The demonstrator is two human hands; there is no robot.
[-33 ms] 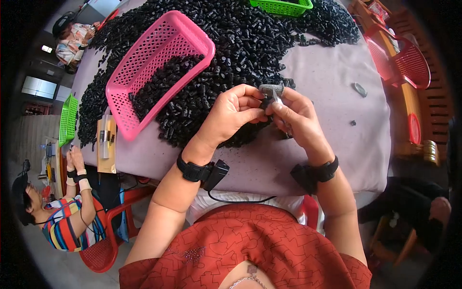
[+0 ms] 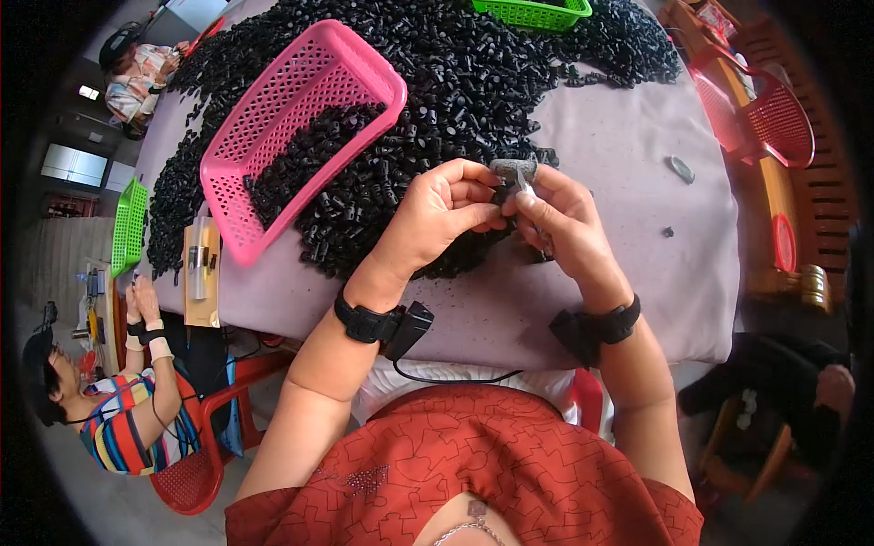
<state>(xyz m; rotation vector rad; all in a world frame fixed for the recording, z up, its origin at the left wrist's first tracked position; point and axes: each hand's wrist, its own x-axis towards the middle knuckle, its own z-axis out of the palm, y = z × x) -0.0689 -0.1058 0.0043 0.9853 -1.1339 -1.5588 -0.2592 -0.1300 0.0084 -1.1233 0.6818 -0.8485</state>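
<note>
Both hands (image 2: 510, 214), grey tool (image 2: 513, 170) pinched between

Basket (image 2: 273, 136) lies on the parts heap (image 2: 473, 82), left of both hands (image 2: 510, 214)

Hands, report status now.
Left hand and right hand both pinching a small grey part above the black parts pile. Pink basket left, clear of hands.

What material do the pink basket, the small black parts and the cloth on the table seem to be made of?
The pink perforated basket looks like moulded plastic: even colour and a regular grid of holes. The small black cylindrical parts seem to be plastic or rubber, with a dull to faintly shiny surface; I cannot tell which. The pale lilac table cover appears to be matte woven fabric that drapes over the edge.
</note>
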